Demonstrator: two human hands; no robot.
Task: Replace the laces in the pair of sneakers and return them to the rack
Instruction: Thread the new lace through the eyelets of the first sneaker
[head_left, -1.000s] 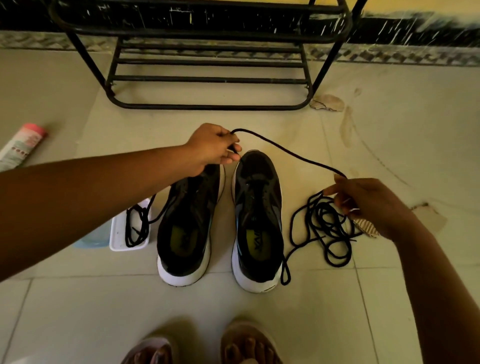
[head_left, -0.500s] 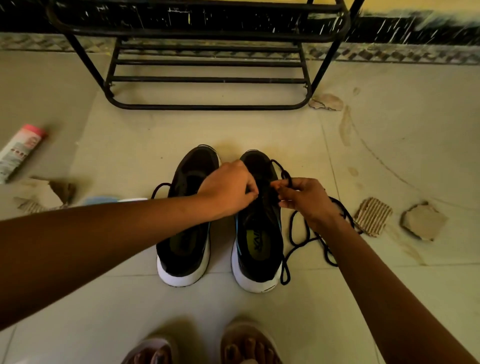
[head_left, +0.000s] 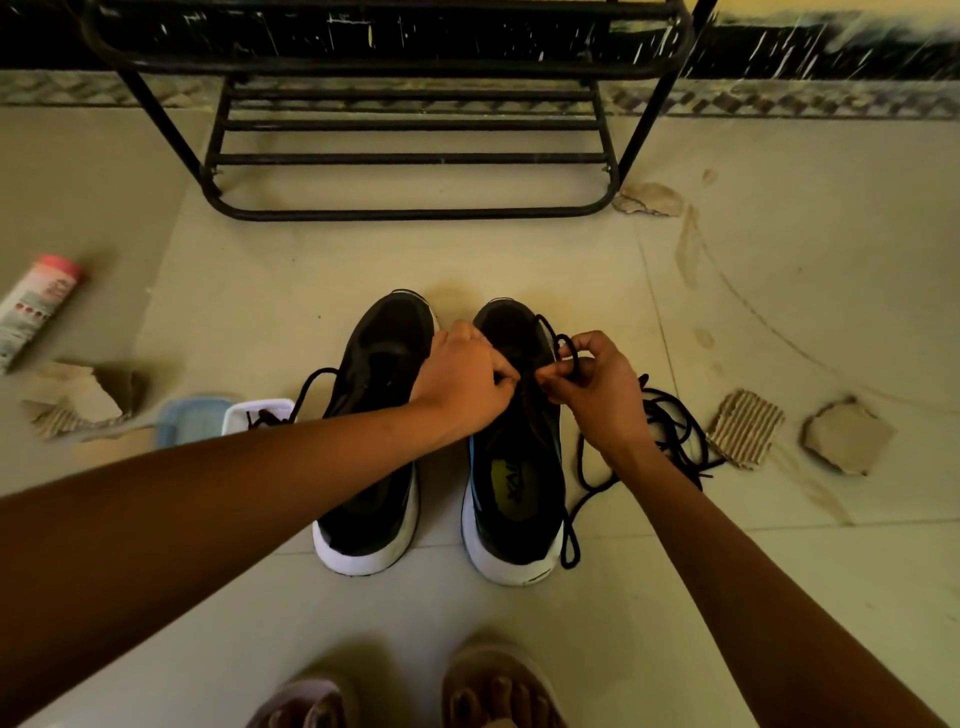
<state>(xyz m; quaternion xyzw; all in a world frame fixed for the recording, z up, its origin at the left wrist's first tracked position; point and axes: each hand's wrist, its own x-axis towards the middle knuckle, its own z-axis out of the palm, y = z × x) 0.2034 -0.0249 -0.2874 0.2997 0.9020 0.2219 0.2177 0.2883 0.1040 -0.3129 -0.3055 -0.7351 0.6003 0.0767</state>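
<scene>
**Both hands meeting over the right shoe**

We are curling the fingers of our right hand (head_left: 597, 389) round a black lace (head_left: 670, 431), a small loop of it rising above the forefinger, and holding the pinch just over the front of the right shoe (head_left: 519, 457). Our left hand (head_left: 462, 384) is meeting it fingertip to fingertip, fingers bent tight over the same spot; whether they are gripping the lace or the shoe's edge we cannot tell.

The rest of the lace is lying in loose coils on the floor (head_left: 519, 260) beside the right shoe, one strand trailing past its heel. The left shoe (head_left: 384, 353) is standing just beside its partner, both toes pointing toward the rack (head_left: 415, 213), and our left forearm is crossing over it. A second lace (head_left: 317, 376) is running from the left shoe into a white tray (head_left: 260, 408), which is touching a blue lid (head_left: 192, 421). Torn cardboard pieces (head_left: 745, 428) are lying on either side, and a pink-capped tube (head_left: 36, 306) is lying far left.
</scene>
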